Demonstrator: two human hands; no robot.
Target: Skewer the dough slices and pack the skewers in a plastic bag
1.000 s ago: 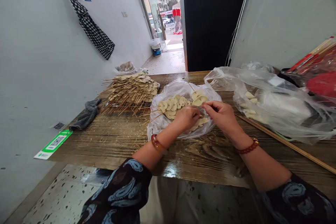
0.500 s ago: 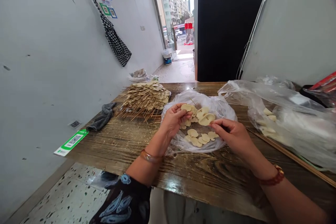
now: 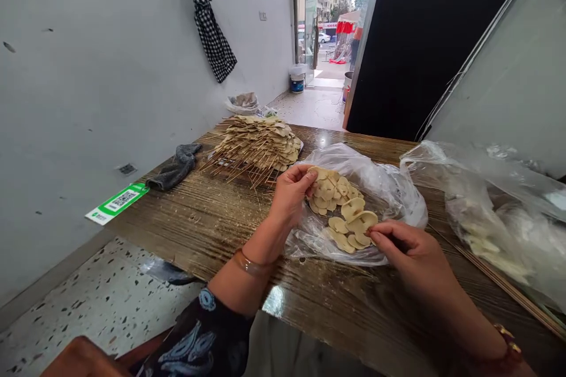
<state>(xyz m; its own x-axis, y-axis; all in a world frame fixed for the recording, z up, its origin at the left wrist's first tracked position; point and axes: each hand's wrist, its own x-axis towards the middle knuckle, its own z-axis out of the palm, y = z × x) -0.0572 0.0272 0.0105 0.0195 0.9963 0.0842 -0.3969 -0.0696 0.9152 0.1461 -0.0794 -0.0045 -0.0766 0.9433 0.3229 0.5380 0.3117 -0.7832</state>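
Note:
Pinched between the thumb and fingers of my left hand (image 3: 292, 191) is a thin pale slice, its edge merging with the pile of pale round slices (image 3: 333, 188) behind it. My right hand (image 3: 409, 250) is closed at the fingertips on a couple of larger pale slices (image 3: 362, 222), held above the loose ones; whether a stick runs through them I cannot make out. Under both hands a clear plastic bag (image 3: 407, 200) lies spread on the wooden table (image 3: 212, 218). Beyond my left hand rises a stack of skewered pale slices (image 3: 260, 141), bamboo ends pointing toward me.
A grey cloth (image 3: 177, 166) and a green code card (image 3: 118, 203) lie at the table's left edge by the wall. On the right are bare bamboo sticks (image 3: 508, 283) and a big plastic bag (image 3: 495, 212) with pale pieces inside. A doorway opens beyond.
The view has shifted and tilted. My right hand has moved down and away from my left, carrying the larger slices with it. More of the pile now shows between the hands.

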